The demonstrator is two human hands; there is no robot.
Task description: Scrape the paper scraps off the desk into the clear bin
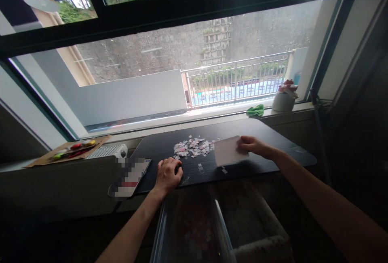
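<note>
My right hand (247, 145) pinches the right edge of a thin white rectangular card (228, 151), which is tilted above the dark tabletop (257, 129). To the card's left spreads a pile of small white paper pieces (194, 146), some with pinkish marks. Near the front edge of the table rests my left hand (169, 174), fingers bent and thumb apart, with nothing seen in it. A few loose pieces (200, 168) lie between my hands, and one more sits just under the card.
Below the table edge is a clear-walled bin (222, 230) with paper bits inside. A phone-like device (133, 178), partly blurred, lies at the left corner. On the windowsill are a green cloth (255, 110) and a white jug (284, 100). Cardboard (65, 153) with coloured items lies left.
</note>
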